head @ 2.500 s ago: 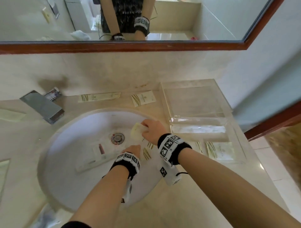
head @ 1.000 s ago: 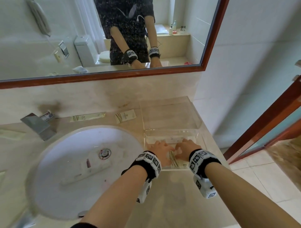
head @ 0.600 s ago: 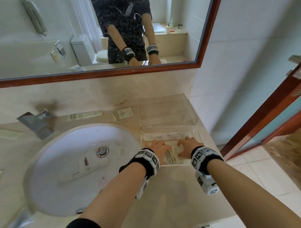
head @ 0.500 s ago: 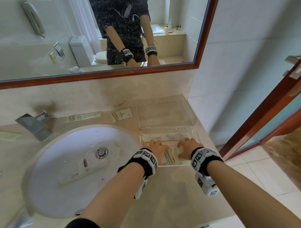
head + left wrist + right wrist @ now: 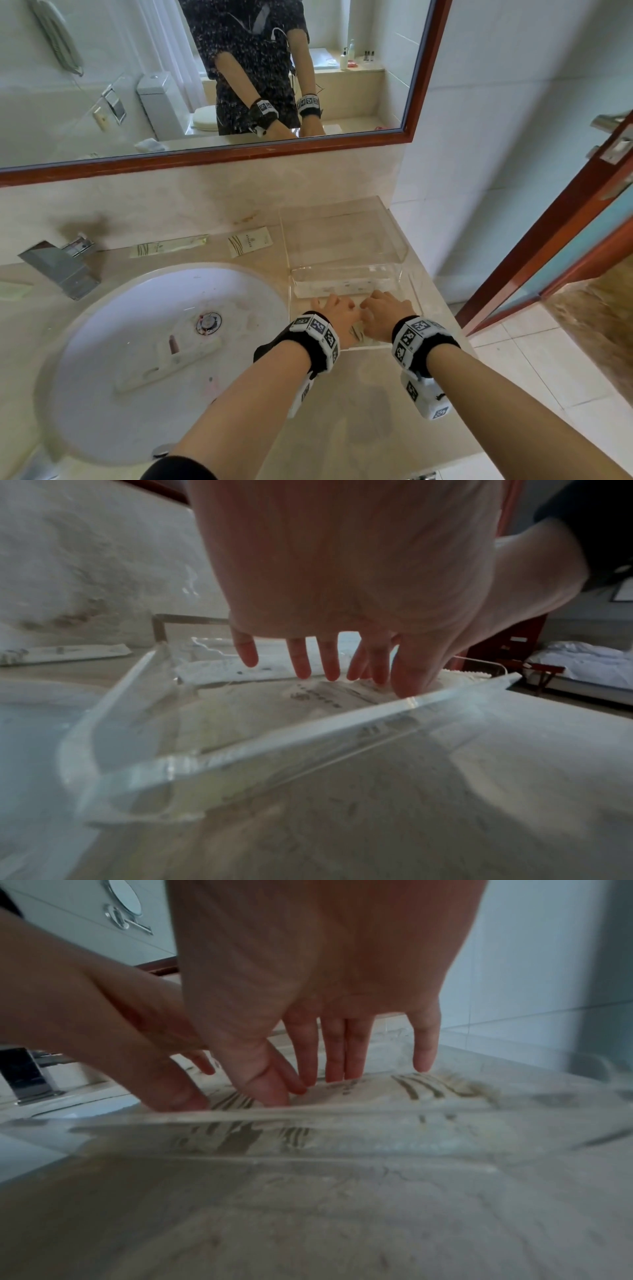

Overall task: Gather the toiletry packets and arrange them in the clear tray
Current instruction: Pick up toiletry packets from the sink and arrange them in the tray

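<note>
The clear tray (image 5: 416, 301) sits on the counter right of the sink. Both hands are inside its near end, side by side. My left hand (image 5: 337, 313) and right hand (image 5: 383, 308) press with straight fingers on cream packets with olive stripes (image 5: 358, 334) lying flat on the tray floor. In the left wrist view the left hand (image 5: 342, 674) touches a packet (image 5: 322, 696) behind the tray rim (image 5: 274, 739). The right wrist view shows the right hand (image 5: 308, 1085) on a striped packet (image 5: 428, 1088). A long white packet (image 5: 332, 287) lies further back in the tray.
A long packet (image 5: 169, 245) and a square packet (image 5: 249, 241) lie on the counter behind the sink (image 5: 102, 411). A long white packet (image 5: 168, 361) lies in the basin. A taller clear box (image 5: 404, 253) stands behind the tray. The faucet (image 5: 58, 270) is far left; a door (image 5: 548, 246) stands at right.
Both hands left the sink basin, where they held packets, and came to the tray. In the last half second they have drawn closer together on the packets.
</note>
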The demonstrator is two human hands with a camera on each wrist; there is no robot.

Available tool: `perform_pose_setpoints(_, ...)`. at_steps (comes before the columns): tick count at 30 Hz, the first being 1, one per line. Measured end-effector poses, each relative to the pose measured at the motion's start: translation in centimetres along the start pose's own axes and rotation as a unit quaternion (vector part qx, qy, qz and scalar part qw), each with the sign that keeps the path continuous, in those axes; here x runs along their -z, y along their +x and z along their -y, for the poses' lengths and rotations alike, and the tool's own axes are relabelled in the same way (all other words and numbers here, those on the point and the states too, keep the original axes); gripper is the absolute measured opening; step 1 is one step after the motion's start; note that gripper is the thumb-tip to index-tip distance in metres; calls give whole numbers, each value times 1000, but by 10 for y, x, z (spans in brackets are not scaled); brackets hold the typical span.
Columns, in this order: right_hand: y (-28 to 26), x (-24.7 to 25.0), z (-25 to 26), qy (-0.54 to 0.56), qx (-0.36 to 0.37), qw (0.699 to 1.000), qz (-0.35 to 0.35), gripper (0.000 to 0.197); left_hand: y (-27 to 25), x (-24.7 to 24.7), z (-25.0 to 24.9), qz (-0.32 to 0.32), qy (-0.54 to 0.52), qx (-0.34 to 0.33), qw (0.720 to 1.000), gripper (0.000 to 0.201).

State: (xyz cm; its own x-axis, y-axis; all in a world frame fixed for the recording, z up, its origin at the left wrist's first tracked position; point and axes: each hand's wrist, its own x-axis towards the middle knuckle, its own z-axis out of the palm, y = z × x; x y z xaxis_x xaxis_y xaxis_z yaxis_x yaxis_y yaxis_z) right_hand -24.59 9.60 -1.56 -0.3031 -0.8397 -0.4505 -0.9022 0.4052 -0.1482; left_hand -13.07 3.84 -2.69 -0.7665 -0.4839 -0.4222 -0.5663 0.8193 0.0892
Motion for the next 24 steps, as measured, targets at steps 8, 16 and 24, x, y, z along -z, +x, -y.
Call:
perform_pose_setpoints(8,-1,-9,-10,-7,8,1000,-9,52,6,-7,7,-11,-4,12,1000,38)
perform_pose_setpoints(16,-5,-10,-19,-14,9,999,-33,50,4,-7,7,-51,-42,30,997,21)
perform_pose_setpoints(24,-3,-9,-11,-16,9,1000,-21,53,-7,-3,20,-25,-49,49,997,51)
